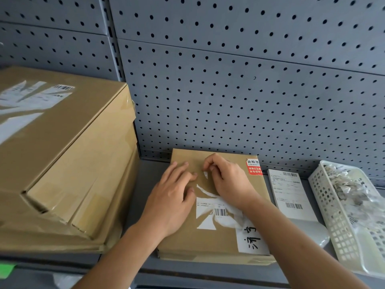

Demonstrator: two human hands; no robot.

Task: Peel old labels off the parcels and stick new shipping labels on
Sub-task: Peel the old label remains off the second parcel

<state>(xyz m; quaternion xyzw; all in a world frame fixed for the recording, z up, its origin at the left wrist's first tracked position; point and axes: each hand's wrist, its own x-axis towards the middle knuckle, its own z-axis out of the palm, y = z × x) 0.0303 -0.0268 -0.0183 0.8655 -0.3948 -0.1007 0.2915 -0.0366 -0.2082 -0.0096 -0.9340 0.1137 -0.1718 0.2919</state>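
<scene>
A flat brown parcel [183, 238] lies on the grey shelf in front of me. Its old white label [218, 213] is torn, with a barcode strip and ragged scraps left on the cardboard. My left hand [173, 201] rests flat on the parcel's left part, fingers straight. My right hand [227, 180] has curled fingers pinching a small white label scrap [205, 174] near the parcel's far end. A red and white sticker [253, 167] sits at the far right corner. A fresh shipping label sheet [289, 195] lies to the right of the parcel.
Large brown boxes [62, 159] with torn label remains are stacked at the left. A white perforated basket [337, 215] holding peeled label scraps stands at the right. Grey pegboard [229, 80] forms the back wall. A white label with handwriting [250, 236] sits on the parcel's near right.
</scene>
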